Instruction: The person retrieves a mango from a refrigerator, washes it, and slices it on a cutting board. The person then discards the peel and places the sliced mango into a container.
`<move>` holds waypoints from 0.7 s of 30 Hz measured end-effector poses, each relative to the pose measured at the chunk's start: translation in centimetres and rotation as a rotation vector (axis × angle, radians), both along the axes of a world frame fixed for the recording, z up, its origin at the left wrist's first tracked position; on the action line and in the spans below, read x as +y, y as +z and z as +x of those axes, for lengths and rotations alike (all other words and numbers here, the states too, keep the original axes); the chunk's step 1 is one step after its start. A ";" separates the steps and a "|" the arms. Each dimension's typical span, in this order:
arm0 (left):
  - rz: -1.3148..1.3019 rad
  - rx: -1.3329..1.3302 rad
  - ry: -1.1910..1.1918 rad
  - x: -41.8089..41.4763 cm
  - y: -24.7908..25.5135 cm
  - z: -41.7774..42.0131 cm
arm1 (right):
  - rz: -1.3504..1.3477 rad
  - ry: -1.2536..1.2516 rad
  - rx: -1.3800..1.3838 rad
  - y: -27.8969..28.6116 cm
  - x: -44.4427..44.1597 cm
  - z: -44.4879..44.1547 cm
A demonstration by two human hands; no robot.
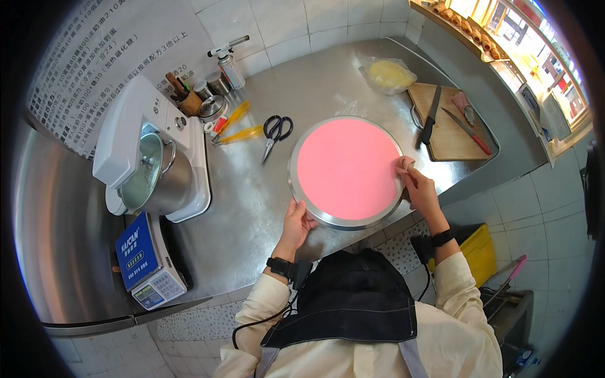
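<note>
In front of me is a round metal turntable or pan (349, 168) with a flat, plain pink top and a silvery rim. It reaches the front edge of the steel counter. My left hand (297, 224) grips its lower-left rim, thumb on top and fingers underneath. At the right rim, my right hand (422, 191) pinches a crumpled pinkish cloth (405, 165) against the edge. Part of the right fingers is hidden behind the cloth and rim. Black-handled scissors (276, 134) lie to the upper left of the disc, apart from it.
A stand mixer (156, 123) with a steel bowl (177, 177) and a digital scale (149, 264) stand left. Two knives (432, 113) (465, 130) lie on a wooden cutting board (446, 149) at right, near a plastic bag of yellow food (390, 75). A blowtorch (230, 66) stands by the wall.
</note>
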State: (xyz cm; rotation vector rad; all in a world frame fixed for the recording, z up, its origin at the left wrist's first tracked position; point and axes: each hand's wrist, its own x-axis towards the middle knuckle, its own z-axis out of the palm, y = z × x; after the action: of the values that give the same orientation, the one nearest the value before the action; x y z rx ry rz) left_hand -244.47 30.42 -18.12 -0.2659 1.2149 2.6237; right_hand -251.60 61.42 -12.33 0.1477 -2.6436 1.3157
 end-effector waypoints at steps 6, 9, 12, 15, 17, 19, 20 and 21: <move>0.037 -0.063 -0.187 2.3 -0.8 2.9 | 0.178 0.015 -0.101 -0.5 -0.6 3.6; 0.055 -0.027 -0.183 2.8 -1.5 3.3 | 0.530 0.206 0.069 -0.1 -2.3 6.3; 0.087 -0.024 -0.231 3.4 -1.1 3.4 | 0.673 0.440 0.310 0.5 -5.5 8.8; 0.153 -0.046 -0.195 4.7 -1.7 3.8 | 0.635 0.551 0.261 1.9 -9.0 8.4; 0.139 -0.054 -0.155 5.3 -2.6 4.4 | 0.625 0.665 0.235 2.4 -10.8 7.4; 0.061 -0.043 -0.114 5.6 -3.4 4.7 | 0.558 0.721 0.268 2.5 -13.4 6.0; 0.062 -0.044 -0.084 6.0 -3.4 4.7 | 0.524 0.748 0.282 2.5 -14.5 5.4; 0.059 -0.049 -0.050 6.3 -2.6 4.8 | 0.567 0.751 0.250 1.9 -15.7 4.5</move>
State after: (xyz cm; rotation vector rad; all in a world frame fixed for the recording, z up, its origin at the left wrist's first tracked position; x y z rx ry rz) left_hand -239.64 36.74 -20.70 -0.2832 1.1120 2.5893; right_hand -247.15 45.68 -10.43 1.3810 -2.7331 0.5495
